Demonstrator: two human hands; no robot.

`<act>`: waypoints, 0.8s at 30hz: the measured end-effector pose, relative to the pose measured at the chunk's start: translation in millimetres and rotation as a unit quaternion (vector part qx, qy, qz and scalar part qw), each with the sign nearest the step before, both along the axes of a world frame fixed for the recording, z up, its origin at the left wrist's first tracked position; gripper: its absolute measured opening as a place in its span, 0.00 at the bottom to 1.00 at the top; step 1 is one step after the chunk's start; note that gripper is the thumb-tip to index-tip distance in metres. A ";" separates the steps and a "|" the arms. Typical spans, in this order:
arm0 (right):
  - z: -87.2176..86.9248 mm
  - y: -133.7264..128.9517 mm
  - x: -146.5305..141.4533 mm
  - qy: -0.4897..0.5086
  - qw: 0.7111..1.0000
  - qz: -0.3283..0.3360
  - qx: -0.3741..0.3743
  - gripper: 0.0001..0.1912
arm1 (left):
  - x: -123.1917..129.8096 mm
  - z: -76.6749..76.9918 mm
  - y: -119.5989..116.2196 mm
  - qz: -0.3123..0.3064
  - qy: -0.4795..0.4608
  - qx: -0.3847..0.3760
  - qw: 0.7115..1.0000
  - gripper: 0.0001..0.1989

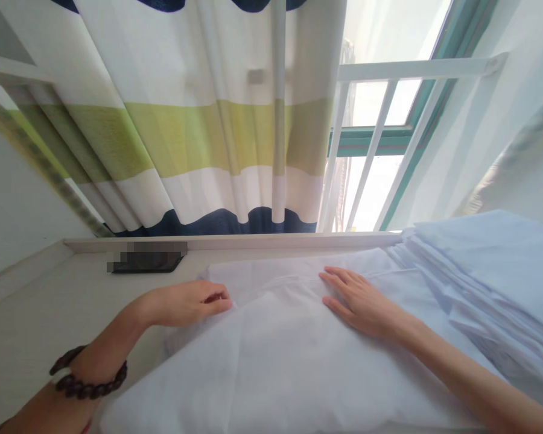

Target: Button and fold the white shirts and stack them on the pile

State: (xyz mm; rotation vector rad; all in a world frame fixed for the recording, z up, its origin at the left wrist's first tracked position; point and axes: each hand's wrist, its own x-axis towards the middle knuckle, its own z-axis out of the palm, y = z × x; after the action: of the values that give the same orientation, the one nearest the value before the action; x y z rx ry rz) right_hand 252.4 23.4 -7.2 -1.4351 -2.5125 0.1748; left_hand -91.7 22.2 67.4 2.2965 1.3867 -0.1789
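A large white cloth [289, 355], partly folded, lies over the pale surface in front of me. At its left edge my left hand [194, 301] is closed, thumb and fingers pinching the fabric's edge. A beaded bracelet [90, 386] circles my left wrist. My right hand [355, 301] rests flat on the cloth near its far side, fingers stretched and slightly apart. Close by on the right sits a stack of folded white cloth [493, 265], several layers thick.
A dark flat object [149, 259], partly pixelated, lies near the far ledge [253, 242]. Beyond hangs a white, green and navy striped curtain [199, 132]. White railings [375, 135] stand before a green-framed window [366, 141] at the right.
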 end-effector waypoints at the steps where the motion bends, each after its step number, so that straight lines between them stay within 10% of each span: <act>1: 8.1 1.8 -5.4 -0.004 1.000 0.002 -0.005 0.24 | -2.2 2.3 2.9 -0.012 0.000 -0.054 0.998 0.20; 8: 56.7 26.3 -79.9 -0.015 0.986 0.092 -0.141 0.29 | -12.5 -2.6 12.7 -0.035 -0.130 -0.212 0.968 0.17; 15: 42.4 44.3 -103.5 -0.006 0.980 0.078 -0.184 0.24 | -31.8 0.2 11.8 0.023 -0.125 -0.295 0.947 0.20; 24: 53.4 50.4 -87.2 0.069 0.983 0.104 -0.134 0.06 | -63.7 17.8 24.8 0.083 -0.182 -0.019 0.980 0.19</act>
State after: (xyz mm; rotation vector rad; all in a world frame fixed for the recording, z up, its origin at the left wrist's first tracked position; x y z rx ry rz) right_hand 165.2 73.7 46.3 -1.1945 -2.5928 0.6509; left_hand -155.4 47.1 85.2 2.0417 1.3559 0.2539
